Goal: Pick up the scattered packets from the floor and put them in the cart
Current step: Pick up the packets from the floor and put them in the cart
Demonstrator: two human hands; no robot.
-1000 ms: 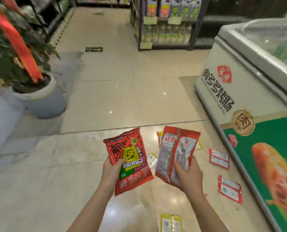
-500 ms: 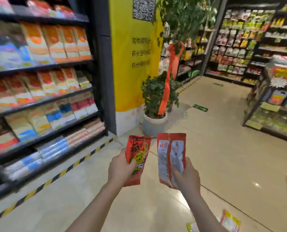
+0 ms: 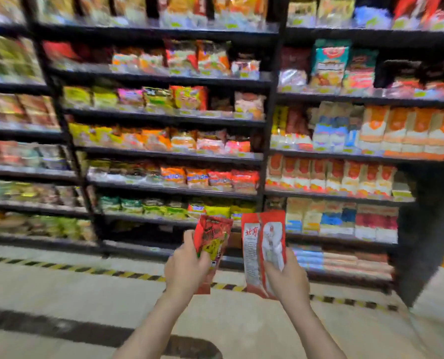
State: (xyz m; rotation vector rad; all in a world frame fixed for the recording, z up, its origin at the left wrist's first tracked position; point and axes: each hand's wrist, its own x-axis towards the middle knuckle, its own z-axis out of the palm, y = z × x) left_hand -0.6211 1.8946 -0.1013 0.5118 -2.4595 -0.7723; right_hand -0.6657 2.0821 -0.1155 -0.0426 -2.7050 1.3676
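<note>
Two bare arms reach out in front of the person. The left hand (image 3: 187,270) holds a red and yellow packet (image 3: 212,244) with its fingers wrapped tight around the packet's lower part. The packet stands almost upright. The right hand (image 3: 288,278) holds a red and white packet (image 3: 261,244), also upright, with the thumb pressed on its front and the other fingers clamped behind it. The two packets are side by side, near each other but not touching. Both are up in the air, above the floor (image 3: 60,288).

Far behind them stand tall black shelves (image 3: 169,117) full of bright food bags. A yellow and black striped line (image 3: 91,270) runs along the floor at the foot of the shelves. The picture is blurry.
</note>
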